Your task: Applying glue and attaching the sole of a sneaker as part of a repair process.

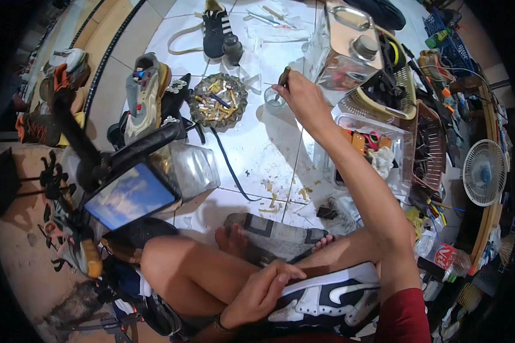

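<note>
My right hand (301, 98) reaches far forward, its fingers closed round a brush with a short dark handle (284, 75). The brush's lower end dips into a small clear jar (273, 100) on the white tiles; its tip is hard to make out. A black and white sneaker (320, 303) lies on its side across my lap. My left hand (263, 288) is closed at the sneaker's edge, thumb laid along the fingers; some fingertips are hidden.
A metal can (349, 54) stands right of the jar, beside baskets and a clear bin (403, 171). Left are an ashtray full of cigarette butts (217, 123), a grey shoe (146, 100) and a tablet on a stand (130, 195). A fan (484, 172) stands far right.
</note>
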A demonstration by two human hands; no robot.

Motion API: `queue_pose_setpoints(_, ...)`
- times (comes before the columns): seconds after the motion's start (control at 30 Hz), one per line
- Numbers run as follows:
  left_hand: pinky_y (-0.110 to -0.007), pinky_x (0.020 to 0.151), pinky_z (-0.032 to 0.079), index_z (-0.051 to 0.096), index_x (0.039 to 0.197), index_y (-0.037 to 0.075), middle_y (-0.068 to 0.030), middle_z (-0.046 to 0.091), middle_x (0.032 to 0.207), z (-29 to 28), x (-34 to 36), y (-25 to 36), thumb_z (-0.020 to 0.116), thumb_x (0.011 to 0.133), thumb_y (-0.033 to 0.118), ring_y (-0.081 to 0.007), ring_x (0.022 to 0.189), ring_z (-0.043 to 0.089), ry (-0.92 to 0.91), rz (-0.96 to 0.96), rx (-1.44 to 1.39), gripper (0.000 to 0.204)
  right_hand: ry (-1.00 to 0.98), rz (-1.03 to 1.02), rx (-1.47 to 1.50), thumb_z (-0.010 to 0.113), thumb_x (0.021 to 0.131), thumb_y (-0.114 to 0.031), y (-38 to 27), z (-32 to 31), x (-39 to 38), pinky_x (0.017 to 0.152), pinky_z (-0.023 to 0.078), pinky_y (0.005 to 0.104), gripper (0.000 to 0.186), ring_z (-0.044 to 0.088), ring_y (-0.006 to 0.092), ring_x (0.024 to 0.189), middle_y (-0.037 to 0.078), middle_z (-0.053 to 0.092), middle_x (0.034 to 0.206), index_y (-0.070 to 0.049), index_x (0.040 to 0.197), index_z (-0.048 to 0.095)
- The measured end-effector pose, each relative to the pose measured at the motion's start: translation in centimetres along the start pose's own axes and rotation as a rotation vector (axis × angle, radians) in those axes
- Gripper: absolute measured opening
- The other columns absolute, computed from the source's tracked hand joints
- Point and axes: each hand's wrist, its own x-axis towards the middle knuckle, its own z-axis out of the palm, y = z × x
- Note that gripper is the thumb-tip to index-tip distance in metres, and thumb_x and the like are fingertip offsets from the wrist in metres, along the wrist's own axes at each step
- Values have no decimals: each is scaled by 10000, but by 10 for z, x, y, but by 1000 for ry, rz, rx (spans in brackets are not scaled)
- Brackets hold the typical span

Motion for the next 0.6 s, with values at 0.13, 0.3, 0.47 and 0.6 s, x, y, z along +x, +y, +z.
queue_pose_setpoints(0.13,-316,893,471,494,1021,-14,-161,660,1095,-5,-3,-2,380,1042,65,-163,970,613,27,-60,-185,140,-14,7,-70,604,957,-296,14,20,3,757,508,497,337,626,428,899,192,588,1048,13,1083,555)
queue_pose_setpoints(0.3,-406,981,437,451,990,-3,-267,639,1108,-15,-3,-2,374,1032,82,-264,1054,613,-55,-71,-182,122,-44,3,-21,599,966,-298,17,21,3,752,507,488,331,626,414,890,170,572,1027,20,1049,560)
queue_pose_setpoints(0.47,-397,960,452,459,1001,0,-264,646,1094,-14,-9,-7,423,1031,88,-255,1042,622,-35,-29,-214,100,-36,-28,-52,608,965,-299,16,28,0,742,512,479,335,627,408,878,175,582,1009,26,1033,556)
queue_pose_setpoints(0.6,-389,948,460,466,1009,4,-262,646,1100,-14,-8,-5,432,1024,73,-250,1038,625,-49,-46,-201,79,42,-35,-68,627,958,-285,19,27,2,699,508,482,322,630,407,835,180,592,943,25,980,544)
